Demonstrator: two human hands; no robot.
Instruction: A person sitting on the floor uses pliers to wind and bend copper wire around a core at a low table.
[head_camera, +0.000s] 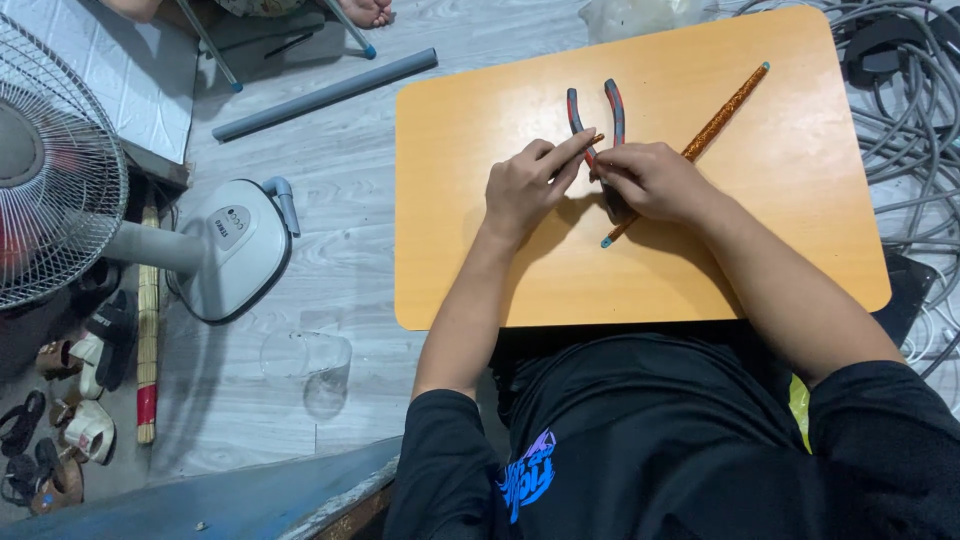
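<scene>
orange table (480, 270) under both hands (pliers (612, 105), glittery stick (722, 112))

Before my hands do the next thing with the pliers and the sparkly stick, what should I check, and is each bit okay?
1. Pliers flat on the orange table: ok, handles point away from you.
2. Right hand over the pliers' head: ok, but the jaws are hidden.
3. Left hand fingers on the short orange piece: ok.
4. Long glittery stick on the table: ok, it runs under the right hand.
5. Piece actually between the jaws: cannot tell.
</scene>
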